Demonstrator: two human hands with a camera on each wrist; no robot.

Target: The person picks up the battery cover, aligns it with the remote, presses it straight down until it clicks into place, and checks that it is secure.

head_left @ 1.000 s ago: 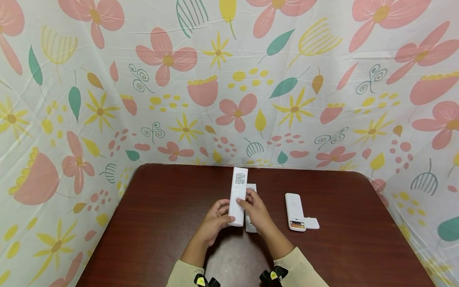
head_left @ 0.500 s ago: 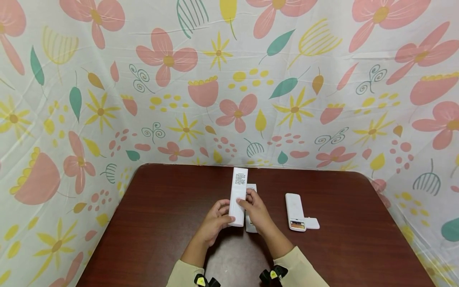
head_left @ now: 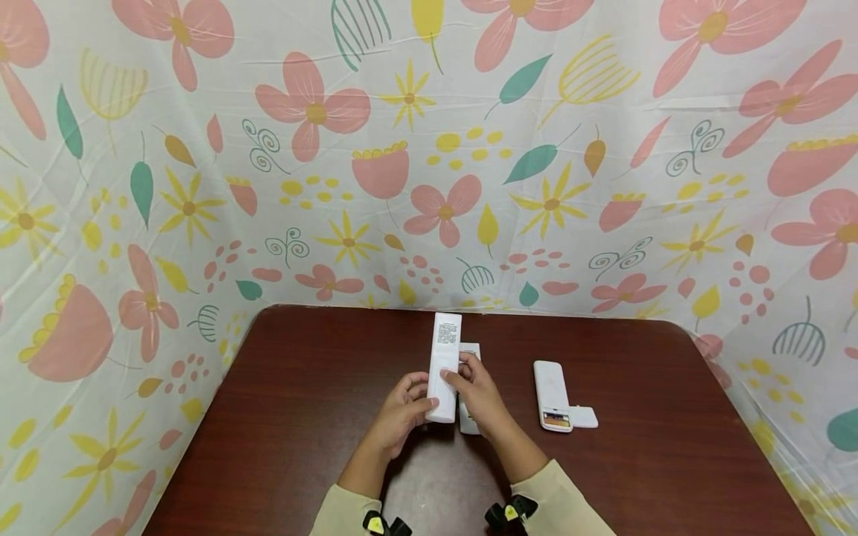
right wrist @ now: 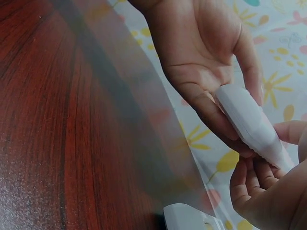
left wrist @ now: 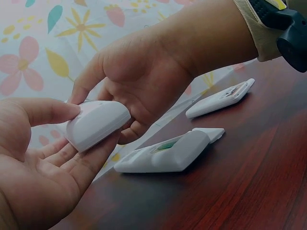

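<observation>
My left hand (head_left: 400, 417) and right hand (head_left: 480, 396) pinch the white remote (head_left: 444, 359) at my twelve o'clock; uneven pressure could, I judge, drop it onto the second remote (left wrist: 172, 156) at its four o'clock.

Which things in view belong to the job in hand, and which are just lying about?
In the job:
held white device
left hand and right hand, both gripping it

Apparently lying about, though possibly related, being similar:
second white device on the table
third white device, compartment open
small white cover beside it
</observation>
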